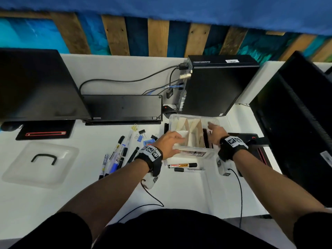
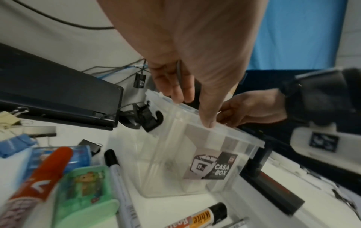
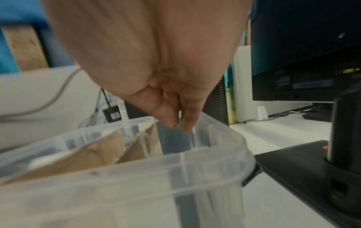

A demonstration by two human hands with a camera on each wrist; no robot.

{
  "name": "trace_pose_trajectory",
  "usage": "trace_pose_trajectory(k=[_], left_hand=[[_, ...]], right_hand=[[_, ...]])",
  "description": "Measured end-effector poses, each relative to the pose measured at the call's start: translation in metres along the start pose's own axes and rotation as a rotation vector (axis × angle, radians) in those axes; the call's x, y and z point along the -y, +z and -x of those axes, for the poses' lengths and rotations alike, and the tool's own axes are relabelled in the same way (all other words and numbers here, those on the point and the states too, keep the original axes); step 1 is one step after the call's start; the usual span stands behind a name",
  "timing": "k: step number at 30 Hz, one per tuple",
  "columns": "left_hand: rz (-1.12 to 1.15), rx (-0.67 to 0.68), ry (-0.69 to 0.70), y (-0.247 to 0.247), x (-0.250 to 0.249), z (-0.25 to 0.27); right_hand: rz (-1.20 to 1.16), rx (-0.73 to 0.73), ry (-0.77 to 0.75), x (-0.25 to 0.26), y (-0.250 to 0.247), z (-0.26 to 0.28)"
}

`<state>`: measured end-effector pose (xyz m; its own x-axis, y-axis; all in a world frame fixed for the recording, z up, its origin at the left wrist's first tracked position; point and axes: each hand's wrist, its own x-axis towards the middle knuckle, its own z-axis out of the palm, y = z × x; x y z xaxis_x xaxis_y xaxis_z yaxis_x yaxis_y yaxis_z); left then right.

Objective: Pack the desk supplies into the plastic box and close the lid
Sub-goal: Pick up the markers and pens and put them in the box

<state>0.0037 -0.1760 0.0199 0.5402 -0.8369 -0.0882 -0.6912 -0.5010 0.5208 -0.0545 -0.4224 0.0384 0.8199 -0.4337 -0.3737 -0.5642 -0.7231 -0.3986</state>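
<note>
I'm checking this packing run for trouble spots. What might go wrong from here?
The markers and binder clips lie loose beside the left hand; a sweep of the wrist may scatter them. Cardboard dividers lean inside the plastic box, perhaps blocking items. The lid lies far left, apart from the box, and may snag on tall contents.
</note>
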Motion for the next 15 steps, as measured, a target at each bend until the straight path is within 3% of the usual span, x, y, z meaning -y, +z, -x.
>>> trace_pose_trajectory(k=[2, 4, 6, 8, 11, 13, 15], left_hand=[[0.030, -0.144, -0.025, -0.006, 0.013, 0.018], [0.048, -0.282, -0.127, -0.010, 0.032, 0.040], [0.072, -0.352, -0.290, -0.009, 0.056, 0.065], [0.119, -0.358, -0.480, -0.003, 0.077, 0.091], [0.192, -0.236, -0.674, 0.013, 0.090, 0.121], [0.242, -0.138, -0.755, 0.023, 0.091, 0.135], [0.238, -0.138, -0.811, 0.032, 0.091, 0.144]], right_hand=[[-0.191, -0.223, -0.114, 0.000, 0.001, 0.028], [-0.246, -0.340, -0.297, 0.001, 0.012, 0.061], [-0.228, -0.284, -0.446, 0.001, 0.034, 0.086], [-0.136, -0.143, -0.493, -0.004, 0.065, 0.097], [0.101, 0.004, -0.455, -0.010, 0.111, 0.097], [0.219, 0.027, -0.432, -0.012, 0.135, 0.091], [0.312, 0.023, -0.397, -0.014, 0.149, 0.085]])
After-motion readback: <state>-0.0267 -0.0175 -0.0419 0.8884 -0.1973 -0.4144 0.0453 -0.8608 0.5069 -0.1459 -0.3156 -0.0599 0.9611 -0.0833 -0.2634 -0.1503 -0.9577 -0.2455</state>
